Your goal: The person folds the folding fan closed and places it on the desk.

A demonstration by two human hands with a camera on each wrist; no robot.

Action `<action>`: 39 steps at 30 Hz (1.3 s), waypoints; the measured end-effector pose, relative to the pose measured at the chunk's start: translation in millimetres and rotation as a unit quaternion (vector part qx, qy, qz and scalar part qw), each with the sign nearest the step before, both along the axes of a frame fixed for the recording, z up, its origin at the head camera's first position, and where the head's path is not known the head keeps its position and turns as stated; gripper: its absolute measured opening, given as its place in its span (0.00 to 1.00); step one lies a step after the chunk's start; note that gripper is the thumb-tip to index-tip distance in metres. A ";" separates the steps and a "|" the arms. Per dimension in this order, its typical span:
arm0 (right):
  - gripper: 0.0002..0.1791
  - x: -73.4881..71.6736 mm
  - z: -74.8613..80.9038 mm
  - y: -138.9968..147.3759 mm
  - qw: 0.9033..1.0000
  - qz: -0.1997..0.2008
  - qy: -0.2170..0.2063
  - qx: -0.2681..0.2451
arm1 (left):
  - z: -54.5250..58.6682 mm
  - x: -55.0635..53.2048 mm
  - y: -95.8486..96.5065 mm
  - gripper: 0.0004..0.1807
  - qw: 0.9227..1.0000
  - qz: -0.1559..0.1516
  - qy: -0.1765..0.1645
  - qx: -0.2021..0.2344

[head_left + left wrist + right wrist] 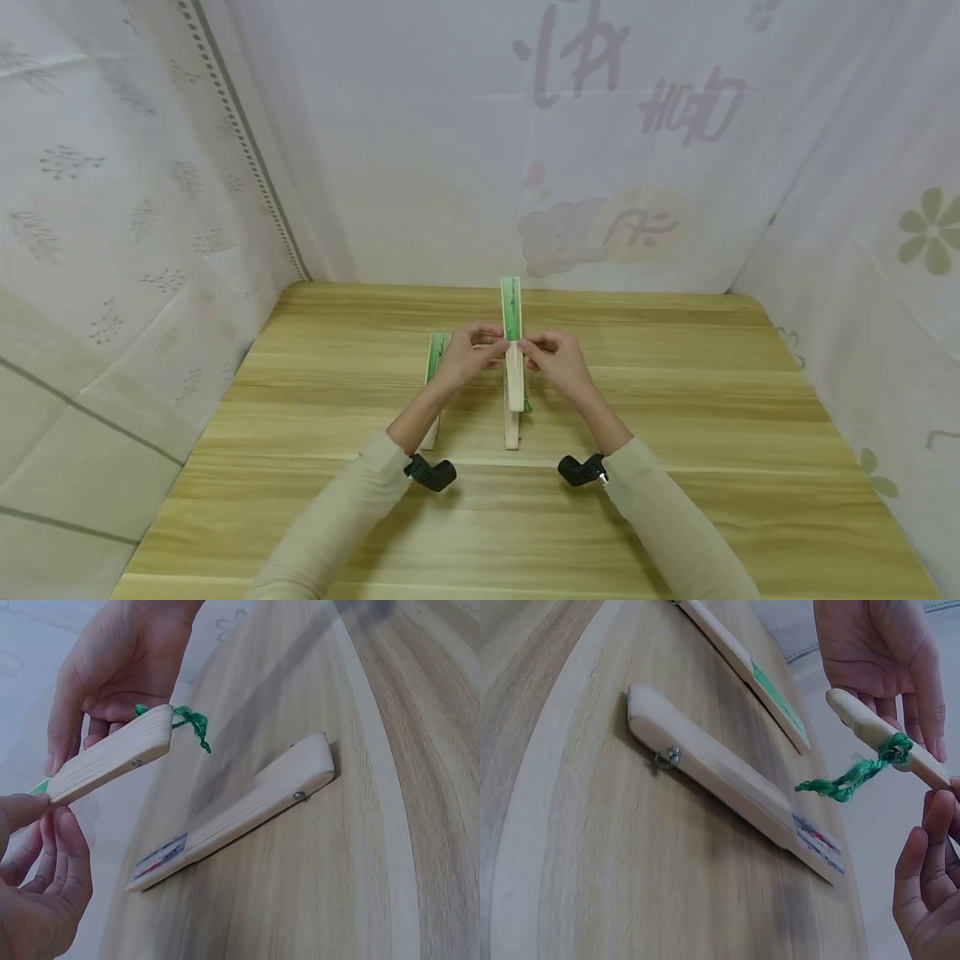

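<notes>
A closed folding fan [512,308] with pale wooden ribs and a green printed section is held above the table. My left hand [468,354] pinches its left side, and my right hand [557,362] pinches its right side. From its rivet end hangs a green cord tassel [855,776]. Below it on the table lies a second closed folding fan [262,799], with a dark and red print and a metal rivet. A third closed fan [780,705], green-printed, lies left of that one; my left forearm partly covers it in the head view.
The wooden table [675,392] has rounded back corners. A pale printed cloth [420,167] hangs behind it, with more cloth at both sides. Black devices [432,473] are strapped at both wrists.
</notes>
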State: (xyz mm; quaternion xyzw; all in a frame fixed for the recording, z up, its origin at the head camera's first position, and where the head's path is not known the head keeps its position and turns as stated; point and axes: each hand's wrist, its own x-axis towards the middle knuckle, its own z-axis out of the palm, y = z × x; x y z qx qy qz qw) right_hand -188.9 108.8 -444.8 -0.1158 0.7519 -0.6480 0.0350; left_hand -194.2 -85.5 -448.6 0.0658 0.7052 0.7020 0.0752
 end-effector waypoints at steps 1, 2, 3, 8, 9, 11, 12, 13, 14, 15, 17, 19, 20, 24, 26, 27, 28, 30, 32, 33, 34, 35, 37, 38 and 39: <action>0.10 0.0 -1.6 1.1 1.000 -0.006 -0.001 0.002 | -0.6 -0.2 1.5 0.14 1.000 0.001 -0.001 -0.001; 0.10 -0.9 -4.8 2.5 1.000 -0.009 0.000 0.003 | -1.2 -0.5 3.2 0.14 1.000 0.003 -0.005 0.001; 0.10 -3.5 -10.7 4.4 1.000 -0.013 0.001 0.004 | -1.7 -0.8 4.9 0.14 1.000 0.002 -0.007 0.003; 0.11 -7.2 -21.2 12.8 1.000 -0.021 -0.003 0.004 | -1.9 -1.6 12.8 0.14 1.000 -0.001 -0.016 0.010; 0.11 -6.8 -21.0 14.4 1.000 -0.022 -0.002 0.005 | -2.2 -2.0 14.1 0.14 1.000 -0.004 -0.015 0.009; 0.12 -6.7 -20.8 16.8 1.000 -0.022 -0.001 0.006 | -2.3 -2.4 16.0 0.14 1.000 -0.008 -0.016 0.010; 0.13 -6.7 -20.5 18.0 1.000 -0.022 -0.002 0.007 | -2.5 -2.7 17.0 0.14 1.000 -0.010 -0.016 0.009; 0.13 -6.9 -20.4 19.3 1.000 -0.021 -0.003 0.007 | -2.7 -2.9 18.0 0.14 1.000 -0.012 -0.015 0.009; 0.14 -7.1 -20.3 20.4 1.000 -0.022 -0.006 0.007 | -2.6 -2.9 19.1 0.14 1.000 -0.014 -0.016 0.008; 0.14 -7.3 -20.4 21.6 1.000 -0.023 -0.008 0.007 | -2.6 -3.0 20.3 0.14 1.000 -0.015 -0.017 0.009; 0.15 -8.4 -20.6 24.5 1.000 -0.023 -0.014 0.006 | -3.3 -3.7 23.2 0.14 1.000 -0.018 -0.018 0.013; 0.15 -9.2 -20.4 27.5 1.000 -0.023 -0.020 0.002 | -4.8 -4.8 26.3 0.14 1.000 -0.020 -0.016 0.013; 0.15 -9.6 -20.4 28.9 0.999 -0.023 -0.023 0.001 | -5.1 -5.2 27.9 0.14 1.000 -0.022 -0.015 0.014; 0.13 -10.7 -21.3 34.2 0.999 -0.026 -0.025 -0.002 | -6.9 -6.0 34.3 0.15 0.999 -0.029 -0.008 0.011; 0.13 -9.6 -21.5 36.1 0.999 -0.030 -0.022 0.005 | -6.9 -5.7 37.1 0.15 0.999 -0.032 -0.007 0.010; 0.13 -8.7 -21.3 37.2 0.999 -0.032 -0.020 0.006 | -7.2 -5.7 38.4 0.16 0.999 -0.033 -0.008 0.010; 0.14 -7.7 -21.1 38.2 0.999 -0.033 -0.017 0.007 | -7.5 -5.6 39.7 0.16 0.999 -0.035 -0.007 0.008; 0.14 -5.7 -21.1 40.6 0.999 -0.035 -0.011 0.014 | -8.2 -5.7 42.3 0.16 0.999 -0.037 -0.005 0.005; 0.14 -4.4 -22.5 43.5 0.999 -0.035 -0.003 0.015 | -8.0 -5.4 44.7 0.16 0.999 -0.040 0.000 -0.001; 0.15 -4.0 -23.3 45.1 0.999 -0.035 -0.002 0.014 | -8.1 -5.3 46.0 0.16 0.999 -0.041 0.002 -0.004; 0.15 -3.8 -24.4 46.7 0.999 -0.034 0.000 0.014 | -8.4 -5.1 47.0 0.15 0.999 -0.043 0.005 -0.006; 0.15 -3.3 -25.3 48.4 0.999 -0.033 0.001 0.013 | -8.6 -4.9 48.1 0.15 0.999 -0.045 0.007 -0.007; 0.15 -2.8 -27.1 51.5 0.999 -0.032 0.002 0.013 | -9.0 -4.1 50.3 0.14 0.999 -0.046 0.010 -0.012; 0.15 -2.2 -27.5 53.1 0.999 -0.032 0.002 0.013 | -9.9 -4.0 51.5 0.15 0.999 -0.047 0.010 -0.011; 0.14 -1.6 -27.7 54.6 0.999 -0.031 0.002 0.013 | -10.4 -3.6 52.8 0.15 0.999 -0.047 0.008 -0.012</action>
